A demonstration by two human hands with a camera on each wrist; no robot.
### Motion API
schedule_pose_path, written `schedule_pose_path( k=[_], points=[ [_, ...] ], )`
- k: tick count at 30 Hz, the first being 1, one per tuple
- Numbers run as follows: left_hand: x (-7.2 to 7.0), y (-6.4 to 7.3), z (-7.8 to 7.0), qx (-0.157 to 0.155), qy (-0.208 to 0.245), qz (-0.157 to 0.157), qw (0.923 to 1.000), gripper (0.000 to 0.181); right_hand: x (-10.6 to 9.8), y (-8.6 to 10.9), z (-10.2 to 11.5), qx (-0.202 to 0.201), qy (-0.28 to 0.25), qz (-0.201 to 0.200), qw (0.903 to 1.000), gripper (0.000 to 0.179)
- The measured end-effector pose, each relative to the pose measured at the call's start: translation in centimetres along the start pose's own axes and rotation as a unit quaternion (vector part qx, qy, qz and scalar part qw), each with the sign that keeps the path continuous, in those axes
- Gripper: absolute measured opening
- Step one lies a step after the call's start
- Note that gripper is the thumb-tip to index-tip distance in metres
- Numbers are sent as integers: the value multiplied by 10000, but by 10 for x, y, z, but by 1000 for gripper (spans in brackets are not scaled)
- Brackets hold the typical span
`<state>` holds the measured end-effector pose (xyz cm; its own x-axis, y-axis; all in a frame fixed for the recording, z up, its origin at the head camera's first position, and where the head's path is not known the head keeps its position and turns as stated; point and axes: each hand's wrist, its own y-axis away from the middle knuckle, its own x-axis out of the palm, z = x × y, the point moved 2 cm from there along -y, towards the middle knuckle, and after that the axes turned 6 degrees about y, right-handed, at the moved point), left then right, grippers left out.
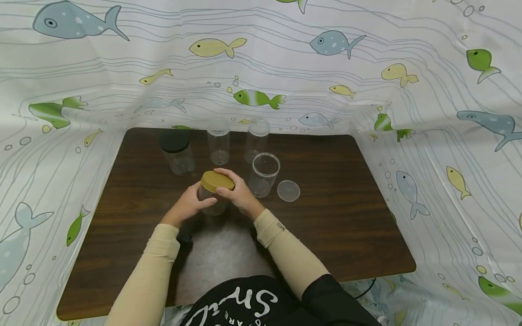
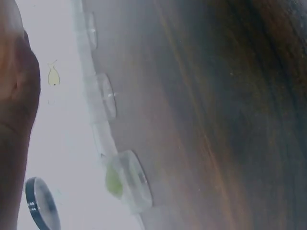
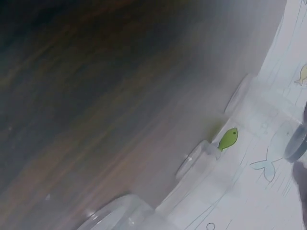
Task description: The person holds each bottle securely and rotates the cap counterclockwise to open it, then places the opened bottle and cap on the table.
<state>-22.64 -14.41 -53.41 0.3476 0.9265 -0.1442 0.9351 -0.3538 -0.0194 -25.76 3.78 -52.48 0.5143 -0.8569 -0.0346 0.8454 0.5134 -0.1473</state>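
Near the middle of the table, both hands hold a clear jar [image 1: 215, 209] with a mustard-yellow lid [image 1: 215, 180]. The left hand [image 1: 188, 206] grips the jar's left side, its thumb across the front. Over the lid's right side curl the fingers and thumb of the right hand [image 1: 240, 194]. In the left wrist view only part of the left hand [image 2: 17, 72] shows, at the left edge. A sliver of the right hand [image 3: 301, 187] shows at the right edge of the right wrist view. Neither wrist view shows the yellow lid.
Behind the hands stand a clear jar with a black lid [image 1: 175, 141] and two clear lidded jars [image 1: 220, 147] [image 1: 256, 147]. An uncovered clear jar [image 1: 263, 183] stands to the right, beside a flat translucent disc lid [image 1: 288, 191]. Fish-print sheeting [image 1: 261, 68] surrounds the brown table [image 1: 342, 226].
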Motion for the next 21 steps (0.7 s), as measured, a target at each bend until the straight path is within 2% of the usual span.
schedule_pose_path(
  k=[2,4,7,9,12,16,18,21],
  points=[
    [-1,1,1,-38,217,148,9996,58,-2,0,0,-60,-107,221,9997,90],
    [0,2,2,-38,300,156,9994,56,-2,0,-2,-73,-208,320,9992,101],
    [3,1,6,1,246,23,9997,56,-3,0,-5,-46,-254,244,9994,99],
    [5,-1,8,1,63,-212,9998,60,-2,1,-7,24,-268,57,9996,88],
    [7,-3,9,-19,-605,-768,9952,75,1,4,-3,215,-67,-285,9993,70],
    [10,-7,9,-28,-1349,-1540,9788,89,12,9,15,434,-29,-644,9970,64],
    [11,-8,9,28,-1498,-1838,9715,90,17,9,14,407,-122,-813,9958,67],
    [11,-8,10,104,-1716,-2142,9616,90,23,5,1,407,-55,-1049,9936,70]
  ],
)
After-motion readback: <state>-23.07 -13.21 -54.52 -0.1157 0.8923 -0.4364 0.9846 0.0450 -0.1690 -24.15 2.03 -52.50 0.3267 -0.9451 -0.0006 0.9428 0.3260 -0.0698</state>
